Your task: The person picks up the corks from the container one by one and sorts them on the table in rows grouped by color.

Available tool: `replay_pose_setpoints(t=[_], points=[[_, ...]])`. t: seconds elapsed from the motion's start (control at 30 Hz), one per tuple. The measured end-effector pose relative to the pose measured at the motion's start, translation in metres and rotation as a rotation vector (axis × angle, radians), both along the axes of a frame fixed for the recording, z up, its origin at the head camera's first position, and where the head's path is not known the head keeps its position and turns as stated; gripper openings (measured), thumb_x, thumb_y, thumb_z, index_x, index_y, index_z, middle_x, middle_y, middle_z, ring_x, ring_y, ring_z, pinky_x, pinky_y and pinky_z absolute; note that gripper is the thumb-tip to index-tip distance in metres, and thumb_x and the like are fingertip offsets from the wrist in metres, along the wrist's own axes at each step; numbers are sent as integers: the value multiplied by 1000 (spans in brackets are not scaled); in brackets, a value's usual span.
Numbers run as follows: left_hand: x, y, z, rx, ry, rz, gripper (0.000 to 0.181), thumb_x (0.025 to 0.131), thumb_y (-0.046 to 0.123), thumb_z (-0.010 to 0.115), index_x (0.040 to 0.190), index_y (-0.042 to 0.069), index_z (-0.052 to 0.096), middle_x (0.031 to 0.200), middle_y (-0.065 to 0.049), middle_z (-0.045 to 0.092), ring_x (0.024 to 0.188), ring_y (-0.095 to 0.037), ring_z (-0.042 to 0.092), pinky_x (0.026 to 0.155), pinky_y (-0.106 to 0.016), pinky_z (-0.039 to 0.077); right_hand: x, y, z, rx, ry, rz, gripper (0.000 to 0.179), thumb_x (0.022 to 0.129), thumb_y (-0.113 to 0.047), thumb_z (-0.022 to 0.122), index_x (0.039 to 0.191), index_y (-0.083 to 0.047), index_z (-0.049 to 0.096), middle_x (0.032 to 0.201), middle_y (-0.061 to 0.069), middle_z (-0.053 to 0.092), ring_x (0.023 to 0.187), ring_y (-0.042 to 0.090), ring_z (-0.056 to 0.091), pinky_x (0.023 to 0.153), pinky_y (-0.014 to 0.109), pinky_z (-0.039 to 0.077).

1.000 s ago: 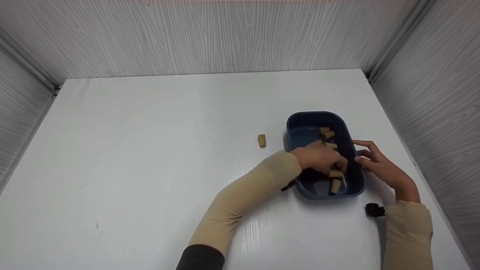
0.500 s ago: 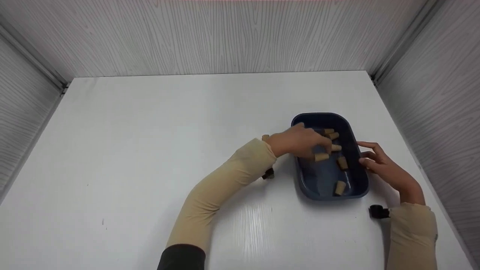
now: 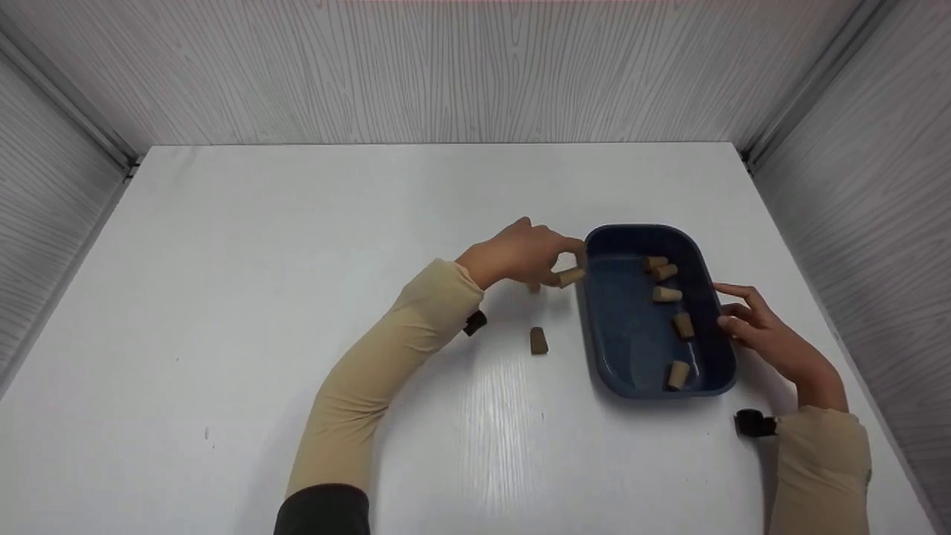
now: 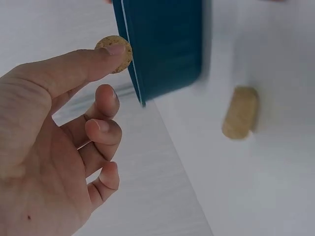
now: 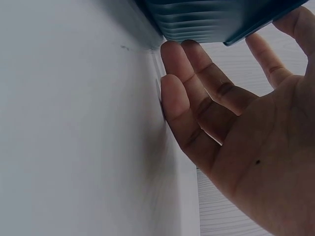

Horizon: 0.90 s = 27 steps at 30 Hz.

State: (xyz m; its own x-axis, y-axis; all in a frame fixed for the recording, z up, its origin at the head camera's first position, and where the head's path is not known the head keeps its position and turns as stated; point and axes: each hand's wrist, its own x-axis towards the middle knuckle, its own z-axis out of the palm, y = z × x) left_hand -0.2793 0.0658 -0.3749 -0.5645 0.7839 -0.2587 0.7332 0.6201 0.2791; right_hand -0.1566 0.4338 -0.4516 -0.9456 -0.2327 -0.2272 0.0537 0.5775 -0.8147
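Note:
My left hand (image 3: 520, 253) is just left of a dark blue plastic box (image 3: 628, 349), above the table. Between thumb and forefinger it pinches a tapered cork stopper (image 3: 570, 277); the left wrist view shows the stopper's round end (image 4: 120, 59) under the thumb, with the other fingers loosely bent. My right hand (image 3: 773, 338) rests against the box's right side, thumb at the rim and fingers along the outer wall, as the right wrist view confirms. Several cork stoppers (image 3: 667, 295) lie on their sides inside the box, mostly towards its right wall.
Left of the box, one cork stopper (image 3: 539, 340) lies on the white table (image 3: 297, 245). Another, partly hidden, shows below my left hand. Pale wood-grain panels (image 3: 446, 74) border the table at the back and both sides. A small black device (image 3: 754, 423) sits at the right wrist.
My left hand has come up out of the box and moved left over its rim, bringing a cork stopper with it. The stopper nearer the front of the table is now uncovered. My right hand stays put.

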Motion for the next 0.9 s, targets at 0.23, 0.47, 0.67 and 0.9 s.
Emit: replay_pose_setpoints(t=[0.23, 0.47, 0.67, 0.9], points=[[-3, -33, -14, 14, -4, 47, 38, 91, 28, 67, 127, 28, 58, 94, -1, 69, 89, -16, 60, 93, -42, 35, 0, 1, 0, -51, 18, 18, 51, 104, -28, 41, 151, -24, 21, 120, -4, 48, 104, -4, 53, 83, 14, 45], [-6, -50, -30, -2, 0, 82, 37, 89, 25, 69, 125, 28, 61, 92, -3, 69, 87, -17, 60, 86, -39, 37, 0, 3, -1, -45, 23, 24, 51, 105, -29, 41, 151, -23, 20, 119, -6, 49, 104, -5, 53, 83, 14, 45], [-7, -57, -41, -24, -49, 127, 39, 87, 22, 70, 124, 28, 62, 99, -3, 69, 92, -18, 60, 88, -39, 36, 1, 2, 0, -39, 26, 25, 50, 105, -29, 40, 151, -22, 21, 119, -7, 50, 104, -4, 55, 82, 15, 46], [-8, -63, -50, -63, -85, 143, 39, 87, 20, 69, 125, 27, 62, 103, -5, 70, 89, -19, 56, 95, -43, 36, -1, 1, 0, -66, 20, 33, 51, 105, -27, 41, 151, -22, 21, 120, -4, 49, 104, -4, 55, 82, 16, 46]])
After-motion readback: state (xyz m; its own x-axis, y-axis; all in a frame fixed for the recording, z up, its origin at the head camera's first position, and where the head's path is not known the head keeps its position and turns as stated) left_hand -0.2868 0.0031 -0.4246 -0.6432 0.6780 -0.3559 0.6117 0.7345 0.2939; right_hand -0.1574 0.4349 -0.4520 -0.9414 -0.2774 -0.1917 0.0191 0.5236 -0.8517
